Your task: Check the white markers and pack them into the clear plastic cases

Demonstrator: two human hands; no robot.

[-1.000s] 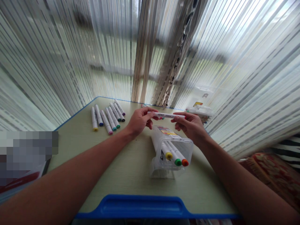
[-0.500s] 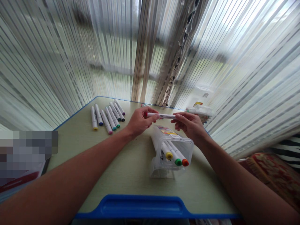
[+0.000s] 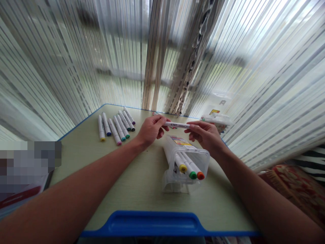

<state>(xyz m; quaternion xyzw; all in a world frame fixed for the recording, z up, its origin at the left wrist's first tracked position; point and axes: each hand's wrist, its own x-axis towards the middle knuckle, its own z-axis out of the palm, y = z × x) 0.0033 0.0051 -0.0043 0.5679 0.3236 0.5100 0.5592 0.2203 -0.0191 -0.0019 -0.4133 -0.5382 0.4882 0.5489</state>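
Observation:
A white marker (image 3: 177,125) lies level between my two hands, above the far part of the table. My left hand (image 3: 151,129) is closed on its left end, and the fingers cover the red cap there. On the other end, my right hand (image 3: 205,134) pinches the barrel between thumb and fingers. Just below the hands, a clear plastic case (image 3: 169,149) lies on its side with its open end facing me. Inside it are a yellow-capped marker (image 3: 182,167), a green-capped marker (image 3: 193,174) and an orange-capped marker (image 3: 200,175).
Several white markers (image 3: 116,130) with coloured caps lie in a loose row at the table's (image 3: 132,183) far left. A second clear case (image 3: 215,118) stands at the far right. Striped curtains (image 3: 122,61) hang behind the blue-edged table.
My left hand's fingers have closed over the marker's red cap, which showed before. The right hand and the case have stayed in place.

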